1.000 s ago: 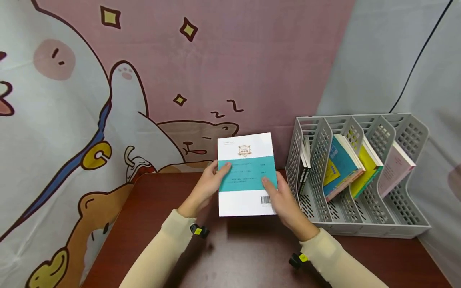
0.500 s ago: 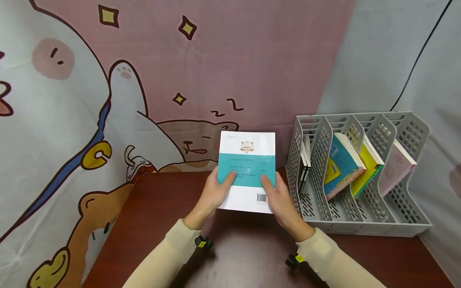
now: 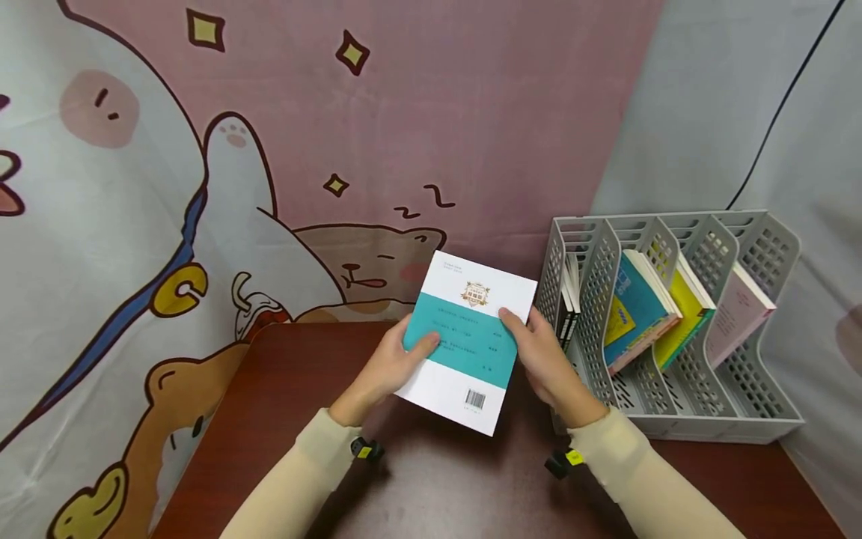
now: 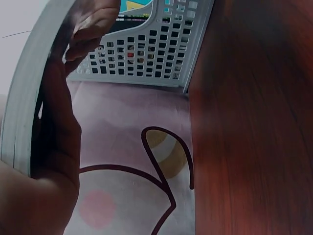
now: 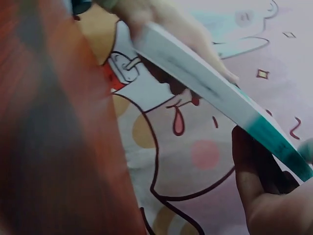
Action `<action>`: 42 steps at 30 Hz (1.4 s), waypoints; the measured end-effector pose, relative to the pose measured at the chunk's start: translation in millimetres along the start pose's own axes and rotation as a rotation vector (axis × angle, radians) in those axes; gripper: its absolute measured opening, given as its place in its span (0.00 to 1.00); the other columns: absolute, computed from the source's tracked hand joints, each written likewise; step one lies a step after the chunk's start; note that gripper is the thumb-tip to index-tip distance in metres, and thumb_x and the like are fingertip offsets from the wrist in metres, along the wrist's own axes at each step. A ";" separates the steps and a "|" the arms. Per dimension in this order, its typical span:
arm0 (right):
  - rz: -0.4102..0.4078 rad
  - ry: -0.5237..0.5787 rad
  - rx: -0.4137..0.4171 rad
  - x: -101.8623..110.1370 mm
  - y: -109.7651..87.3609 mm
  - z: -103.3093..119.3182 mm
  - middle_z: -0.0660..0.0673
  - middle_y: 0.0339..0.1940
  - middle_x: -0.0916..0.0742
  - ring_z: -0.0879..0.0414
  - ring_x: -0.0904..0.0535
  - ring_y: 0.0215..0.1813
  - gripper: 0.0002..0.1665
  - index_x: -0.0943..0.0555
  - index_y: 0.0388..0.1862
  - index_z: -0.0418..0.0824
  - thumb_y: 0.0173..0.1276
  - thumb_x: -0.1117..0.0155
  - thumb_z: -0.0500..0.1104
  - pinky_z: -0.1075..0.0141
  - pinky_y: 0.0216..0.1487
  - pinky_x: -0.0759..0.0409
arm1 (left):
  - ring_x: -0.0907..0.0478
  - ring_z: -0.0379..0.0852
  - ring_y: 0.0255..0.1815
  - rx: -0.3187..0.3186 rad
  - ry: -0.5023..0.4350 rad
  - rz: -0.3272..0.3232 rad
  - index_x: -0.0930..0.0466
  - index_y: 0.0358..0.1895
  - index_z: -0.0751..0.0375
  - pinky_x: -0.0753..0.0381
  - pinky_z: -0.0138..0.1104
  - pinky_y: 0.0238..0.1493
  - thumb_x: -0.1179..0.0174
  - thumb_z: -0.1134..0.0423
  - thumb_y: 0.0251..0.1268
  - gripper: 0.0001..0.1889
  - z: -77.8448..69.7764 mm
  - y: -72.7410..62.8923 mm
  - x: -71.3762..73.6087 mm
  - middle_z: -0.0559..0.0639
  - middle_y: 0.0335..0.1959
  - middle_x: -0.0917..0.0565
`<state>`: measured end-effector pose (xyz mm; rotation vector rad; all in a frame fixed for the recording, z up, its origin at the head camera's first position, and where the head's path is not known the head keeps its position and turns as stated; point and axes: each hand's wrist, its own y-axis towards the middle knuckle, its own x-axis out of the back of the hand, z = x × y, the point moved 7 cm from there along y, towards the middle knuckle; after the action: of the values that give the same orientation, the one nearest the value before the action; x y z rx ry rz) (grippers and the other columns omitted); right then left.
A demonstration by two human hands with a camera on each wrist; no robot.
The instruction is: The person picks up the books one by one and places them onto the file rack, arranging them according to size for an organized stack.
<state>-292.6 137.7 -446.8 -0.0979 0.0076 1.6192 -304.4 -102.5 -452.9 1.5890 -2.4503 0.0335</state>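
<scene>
A white book with a teal band [image 3: 465, 340] is held up above the table, tilted clockwise, its barcode side toward the head camera. My left hand [image 3: 389, 361] grips its left edge, thumb on the cover and fingers behind. On the opposite edge my right hand [image 3: 548, 361] holds it the same way, thumb on the teal band. The left wrist view shows the page edges [image 4: 29, 78] close up, with fingers [image 4: 61, 112] under the book. In the right wrist view the book [image 5: 210, 93] appears edge-on, with fingers [image 5: 249, 166] of the right hand below it.
A grey perforated file rack [image 3: 687, 428] stands at the right of the brown table [image 3: 431, 479]. Its slots hold dark-and-white books [image 3: 569, 299], a blue book [image 3: 636, 314], a yellow book [image 3: 685, 311] and a pink book [image 3: 737, 314]. Behind hangs a cartoon cloth [image 3: 498, 135].
The book has turned from nearly upright to a clockwise tilt, its bottom swinging toward me. The left hand has shifted slightly left and the right hand slightly right, both still holding the book.
</scene>
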 end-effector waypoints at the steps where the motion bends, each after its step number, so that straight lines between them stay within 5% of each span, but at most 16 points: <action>1: -0.009 0.039 -0.018 1.7 1.4 -0.1 0.51 0.56 0.08 0.63 0.08 0.50 0.30 0.32 0.81 0.46 0.90 0.46 0.58 0.67 0.54 0.11 | 0.05 0.54 0.40 -0.003 0.006 0.026 0.31 0.80 0.47 0.05 0.48 0.40 0.37 0.50 0.85 0.28 1.4 0.0 -1.2 0.62 0.53 0.08; 7: -0.028 0.243 -0.100 3.8 2.8 -2.0 0.55 0.46 0.05 0.60 0.07 0.48 0.24 0.23 0.70 0.45 0.85 0.35 0.56 0.64 0.53 0.09 | 0.05 0.53 0.40 -0.029 0.062 0.117 0.33 0.82 0.48 0.05 0.48 0.40 0.38 0.51 0.86 0.29 6.1 0.8 -7.1 0.62 0.53 0.08; 12: -0.076 0.208 -0.071 6.7 -4.5 3.9 0.53 0.46 0.06 0.59 0.07 0.47 0.27 0.24 0.71 0.41 0.84 0.32 0.54 0.63 0.52 0.08 | 0.05 0.51 0.42 -0.041 0.082 0.106 0.33 0.84 0.45 0.05 0.47 0.43 0.37 0.49 0.85 0.31 8.0 3.6 -8.4 0.59 0.55 0.09; 19: -0.191 0.151 0.054 19.5 -27.1 21.9 0.53 0.51 0.10 0.62 0.07 0.47 0.31 0.28 0.76 0.37 0.84 0.33 0.50 0.64 0.51 0.07 | 0.06 0.48 0.37 -0.043 0.058 0.088 0.19 0.72 0.52 0.06 0.44 0.37 0.37 0.49 0.86 0.21 12.9 9.9 -9.6 0.57 0.47 0.06; 23: -0.253 0.150 0.133 38.5 -47.5 34.2 0.54 0.55 0.11 0.64 0.08 0.50 0.29 0.28 0.76 0.39 0.84 0.33 0.47 0.67 0.52 0.08 | 0.17 0.39 0.34 -0.064 0.129 0.049 0.12 0.58 0.52 0.16 0.33 0.37 0.38 0.49 0.86 0.13 13.8 13.9 -9.4 0.49 0.40 0.10; 26: -0.292 0.193 0.193 58.9 -61.5 40.3 0.56 0.53 0.09 0.63 0.07 0.49 0.23 0.25 0.72 0.42 0.83 0.32 0.43 0.67 0.49 0.08 | 0.19 0.43 0.36 -0.081 0.147 0.069 0.12 0.55 0.53 0.13 0.39 0.40 0.38 0.51 0.86 0.12 14.0 17.3 -15.5 0.50 0.42 0.12; 31: -0.313 0.264 0.288 96.5 -82.7 46.3 0.53 0.56 0.07 0.59 0.04 0.49 0.25 0.26 0.73 0.43 0.82 0.33 0.36 0.62 0.46 0.07 | 0.08 0.63 0.42 -0.045 0.052 0.155 0.13 0.55 0.57 0.07 0.60 0.49 0.35 0.55 0.84 0.10 20.9 23.4 -39.5 0.57 0.46 0.09; 36: -0.453 0.300 0.329 142.8 -105.7 44.2 0.50 0.60 0.09 0.60 0.06 0.50 0.31 0.30 0.77 0.43 0.80 0.34 0.30 0.67 0.45 0.08 | 0.08 0.71 0.46 -0.005 0.034 0.210 0.14 0.52 0.57 0.05 0.52 0.46 0.34 0.54 0.83 0.10 26.3 30.3 -79.1 0.66 0.47 0.09; 39: -0.526 0.346 0.342 167.3 -116.7 41.8 0.49 0.58 0.07 0.59 0.05 0.48 0.29 0.25 0.73 0.41 0.78 0.34 0.27 0.70 0.44 0.08 | 0.06 0.66 0.43 0.009 0.051 0.223 0.14 0.54 0.57 0.06 0.55 0.45 0.35 0.53 0.84 0.11 24.6 33.2 -104.9 0.67 0.48 0.09; 42: -0.544 0.401 0.376 185.9 -124.9 41.8 0.45 0.51 0.04 0.57 0.04 0.43 0.23 0.19 0.66 0.37 0.76 0.36 0.23 0.68 0.41 0.08 | 0.06 0.50 0.36 0.028 0.071 0.205 0.14 0.59 0.55 0.07 0.58 0.46 0.36 0.52 0.83 0.13 23.4 36.4 -126.2 0.57 0.45 0.08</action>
<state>-179.4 332.1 -410.8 -0.1204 0.5480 1.0123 -292.0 22.9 -496.9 1.3169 -2.5566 0.1548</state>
